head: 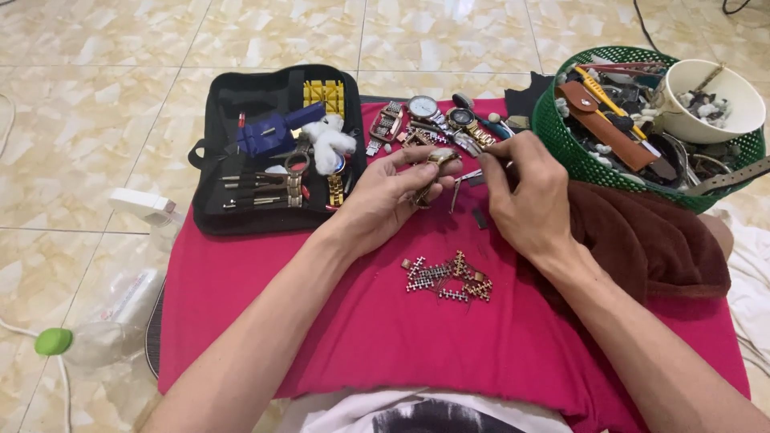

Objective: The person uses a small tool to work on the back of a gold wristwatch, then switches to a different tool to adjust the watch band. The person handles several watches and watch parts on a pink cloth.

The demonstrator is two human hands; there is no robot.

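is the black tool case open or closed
Open: the black tool case lies unfolded flat, its tools exposed in a row inside.

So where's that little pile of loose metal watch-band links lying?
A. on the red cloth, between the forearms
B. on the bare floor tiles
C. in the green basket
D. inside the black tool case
A: the watch-band links lie on the red cloth, nearer the person than the left hand and right hand.
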